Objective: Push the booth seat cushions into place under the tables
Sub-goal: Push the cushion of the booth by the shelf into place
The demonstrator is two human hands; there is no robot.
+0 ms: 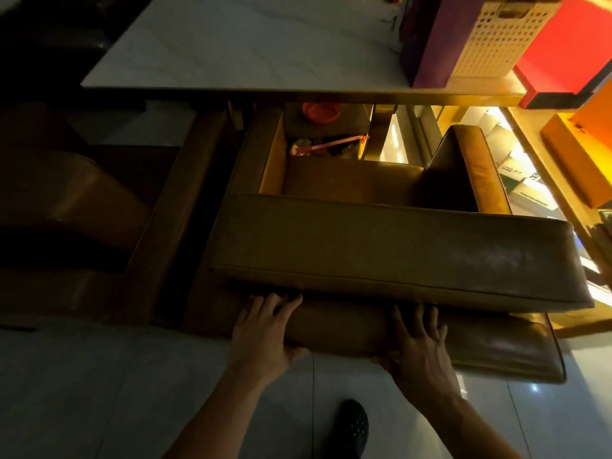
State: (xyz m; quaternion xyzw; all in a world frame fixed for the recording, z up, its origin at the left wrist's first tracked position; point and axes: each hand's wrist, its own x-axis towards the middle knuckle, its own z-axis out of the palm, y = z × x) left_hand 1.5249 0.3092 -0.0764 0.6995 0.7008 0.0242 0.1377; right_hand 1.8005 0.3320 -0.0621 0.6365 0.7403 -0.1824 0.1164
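A long brown seat cushion (pixel 496 346) lies low at the front of the booth, its near edge over the tiled floor. My left hand (pixel 265 329) grips its front edge, fingers on top and thumb underneath. My right hand (pixel 420 346) holds the same edge further right in the same way. A second, thicker brown cushion (pixel 390 250) rests on top of it, tilted, with its right end sticking out past the booth. Behind it the open booth base (pixel 351 180) shows. The white marble table (pixel 238 44) stands above and beyond.
Inside the booth base sit a red lid (pixel 319 111) and a pink stick (pixel 328 144). A purple box (pixel 437 38), a white perforated basket (pixel 496 34) and a red box (pixel 569 48) stand on the table's right. Another booth seat (pixel 66 200) stands left. My dark shoe (pixel 352 425) is on the floor.
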